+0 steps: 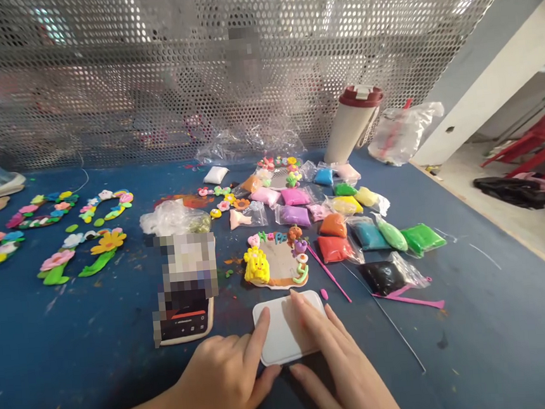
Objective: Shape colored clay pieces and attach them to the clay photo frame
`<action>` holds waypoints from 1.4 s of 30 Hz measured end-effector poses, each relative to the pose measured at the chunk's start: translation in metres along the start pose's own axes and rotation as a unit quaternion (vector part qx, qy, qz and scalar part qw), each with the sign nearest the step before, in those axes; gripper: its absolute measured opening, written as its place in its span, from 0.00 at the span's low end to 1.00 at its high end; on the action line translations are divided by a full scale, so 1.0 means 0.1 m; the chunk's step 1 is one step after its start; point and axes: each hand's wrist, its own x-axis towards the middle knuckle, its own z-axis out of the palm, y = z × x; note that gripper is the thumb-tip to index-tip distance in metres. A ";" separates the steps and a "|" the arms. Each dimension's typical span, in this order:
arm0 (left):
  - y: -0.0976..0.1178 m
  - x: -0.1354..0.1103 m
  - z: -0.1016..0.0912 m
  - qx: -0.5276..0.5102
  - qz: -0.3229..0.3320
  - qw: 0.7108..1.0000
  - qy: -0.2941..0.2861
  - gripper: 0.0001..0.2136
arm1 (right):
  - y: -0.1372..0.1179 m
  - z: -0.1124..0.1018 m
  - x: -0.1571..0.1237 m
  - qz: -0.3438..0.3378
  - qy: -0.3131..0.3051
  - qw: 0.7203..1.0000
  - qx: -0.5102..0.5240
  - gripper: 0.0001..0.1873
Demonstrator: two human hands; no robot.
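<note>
Bench: a blue, paint-worn workbench runs under both hands, and a perforated metal screen stands well beyond the fingertips.

Clay packets: packets of coloured modelling clay lie in a loose group beyond and to the right of the right fingertips.

Flower garlands: finished clay flower garlands lie well out to the left of the left fingers.

Phone: a phone, partly blurred, lies flat just beyond and left of the left fingertips.

Clay plaque: a clay plaque with a yellow clay figure at its left edge sits just beyond the fingertips, not touching them.

Pink stick: a pink modelling stick lies just beyond the right fingertips.

White plate: a white rounded plate lies flat on the bench between the hands, directly under the fingertips.

Left hand: the left hand rests its extended index finger on the plate's left side, its other fingers curled and slightly apart; nothing is pinched.

Right hand: the right hand lays its long fingers over the plate, close together and unpinched.

Handling: flat, even fingertip contact from both sides looks best for keeping the plate from skating.
</note>
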 end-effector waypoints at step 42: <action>-0.01 0.03 0.00 -0.003 0.004 1.000 0.005 0.20 | 0.15 -0.13 -0.01 0.026 0.022 0.997 -0.066 0.21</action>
